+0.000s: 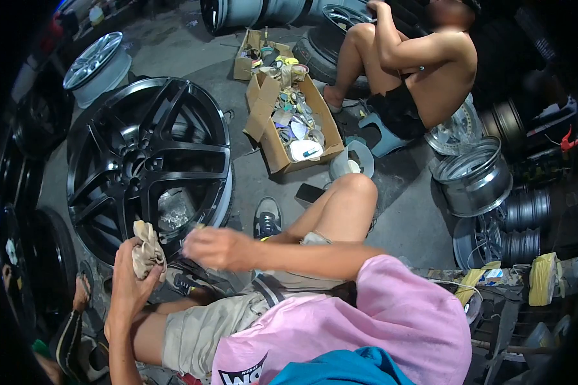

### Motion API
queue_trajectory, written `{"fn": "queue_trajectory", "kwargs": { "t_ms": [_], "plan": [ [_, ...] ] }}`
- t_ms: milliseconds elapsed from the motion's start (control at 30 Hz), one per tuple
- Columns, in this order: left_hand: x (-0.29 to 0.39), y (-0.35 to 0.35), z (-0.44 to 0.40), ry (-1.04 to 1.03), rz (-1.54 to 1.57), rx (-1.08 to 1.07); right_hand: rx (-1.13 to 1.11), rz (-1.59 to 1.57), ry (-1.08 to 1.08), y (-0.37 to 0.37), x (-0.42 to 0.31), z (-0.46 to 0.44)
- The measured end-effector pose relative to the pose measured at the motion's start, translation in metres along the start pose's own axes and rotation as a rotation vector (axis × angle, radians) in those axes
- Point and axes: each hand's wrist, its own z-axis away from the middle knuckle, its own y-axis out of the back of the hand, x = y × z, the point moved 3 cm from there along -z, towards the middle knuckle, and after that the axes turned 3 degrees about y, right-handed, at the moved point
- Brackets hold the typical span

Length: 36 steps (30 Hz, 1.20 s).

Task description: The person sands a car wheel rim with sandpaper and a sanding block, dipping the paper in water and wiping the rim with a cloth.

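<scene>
My left hand (131,273) is closed around a crumpled beige rag (149,251), just above the near edge of a large black wheel rim (189,146). To its right, my right hand (215,249) is blurred by motion, with its fingers drawn together. A small pale bit shows at its fingertips, too smeared to name. The rim lies face up before me, its split spokes running out from the hub. Neither hand plainly touches the rim.
An open cardboard box (273,153) of tapes and small supplies stands right of the rim. Beyond it a person (440,70) sits on a blue stool (382,136). A silver rim (96,64) stands at far left; more rims (472,176) stack at right. A dark phone-like object (309,194) lies nearby.
</scene>
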Motion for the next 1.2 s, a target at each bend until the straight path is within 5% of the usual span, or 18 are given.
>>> {"fn": "queue_trajectory", "kwargs": {
  "t_ms": [133,400,667,767,867,1200],
  "plan": [
    [0.004,-0.017,0.017,-0.004,-0.135,-0.037,0.067,0.233,-0.163,0.055,0.057,0.033],
    [0.04,-0.06,0.012,-0.29,-0.248,-0.132,0.209,0.139,-0.489,0.096,0.079,0.066],
    [0.114,-0.124,-0.128,-0.441,-0.196,-0.157,0.364,0.291,-0.599,0.179,0.107,0.091],
    [0.136,-0.145,-0.179,-0.537,-0.262,0.065,0.568,0.221,-0.794,0.185,0.122,0.119],
    [0.14,-0.153,-0.222,-0.404,-0.21,0.123,0.649,0.146,-1.003,0.17,0.13,0.128],
    [0.121,-0.158,-0.181,-0.443,-0.222,0.081,0.465,0.114,-0.888,0.141,0.137,0.127]
  ]
}}
